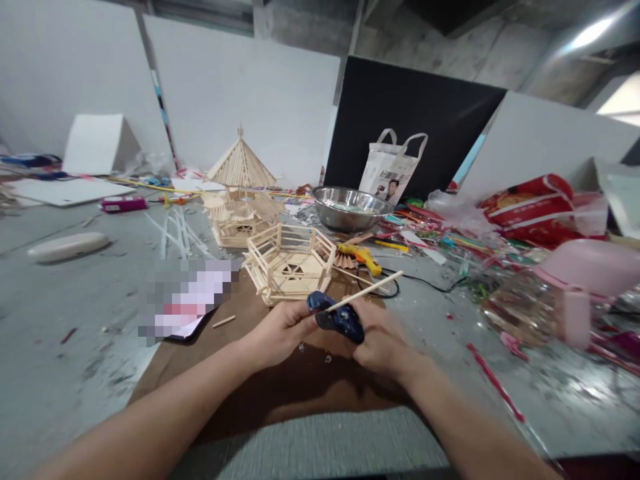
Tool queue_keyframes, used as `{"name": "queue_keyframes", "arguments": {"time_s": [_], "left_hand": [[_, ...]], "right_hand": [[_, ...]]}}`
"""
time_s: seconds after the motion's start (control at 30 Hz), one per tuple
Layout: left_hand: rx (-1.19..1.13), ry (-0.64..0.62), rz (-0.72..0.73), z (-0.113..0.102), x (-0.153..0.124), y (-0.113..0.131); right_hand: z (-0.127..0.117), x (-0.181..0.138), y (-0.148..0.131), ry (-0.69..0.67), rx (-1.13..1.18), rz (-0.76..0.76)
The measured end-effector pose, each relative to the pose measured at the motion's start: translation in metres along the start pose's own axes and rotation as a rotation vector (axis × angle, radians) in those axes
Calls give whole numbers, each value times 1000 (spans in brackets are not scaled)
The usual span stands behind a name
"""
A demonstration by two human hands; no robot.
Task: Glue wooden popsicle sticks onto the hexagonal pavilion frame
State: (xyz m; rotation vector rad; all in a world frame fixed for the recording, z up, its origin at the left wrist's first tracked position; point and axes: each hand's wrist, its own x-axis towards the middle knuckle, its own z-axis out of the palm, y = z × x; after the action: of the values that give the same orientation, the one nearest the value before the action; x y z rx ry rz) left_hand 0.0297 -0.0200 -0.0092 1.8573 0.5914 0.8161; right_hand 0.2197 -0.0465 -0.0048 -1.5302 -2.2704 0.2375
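My right hand (383,337) is closed around a dark blue hand tool (353,325) that looks like a pair of cutters. From its black jaw area a thin wooden stick (373,289) slants up to the right. My left hand (283,332) pinches at the tool's left end, where the stick runs in; its fingertips partly hide the grip. Just beyond both hands sits a six-sided wooden stick frame (290,267) with railings. A short cut piece of stick (223,322) lies left of my left hand on the brown sheet (280,393).
Behind the frame stands a stick pavilion (241,163) with a pointed roof. A steel bowl (345,217), a yellow glue gun (363,257) and a paper bag (387,175) are farther back. A phone (195,307) lies left; a pink-lidded jug (530,300) stands right, near scattered craft scraps.
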Motion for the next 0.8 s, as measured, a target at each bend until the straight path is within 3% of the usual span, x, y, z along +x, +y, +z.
{"name": "queue_keyframes", "arguments": {"time_s": [0.27, 0.4, 0.53, 0.7, 0.8], "left_hand": [[-32, -24, -55, 3, -4, 3], [-154, 81, -110, -2, -9, 4], [-86, 115, -165, -8, -9, 4], [228, 86, -171, -8, -2, -2], [400, 88, -187, -7, -1, -9]], "right_hand": [[-11, 5, 1, 6, 54, -152], [-11, 5, 19, 35, -17, -158], [-10, 10, 48, 73, -244, 37], [-8, 14, 64, -81, -419, 300], [-4, 16, 66, -159, -475, 372]]}}
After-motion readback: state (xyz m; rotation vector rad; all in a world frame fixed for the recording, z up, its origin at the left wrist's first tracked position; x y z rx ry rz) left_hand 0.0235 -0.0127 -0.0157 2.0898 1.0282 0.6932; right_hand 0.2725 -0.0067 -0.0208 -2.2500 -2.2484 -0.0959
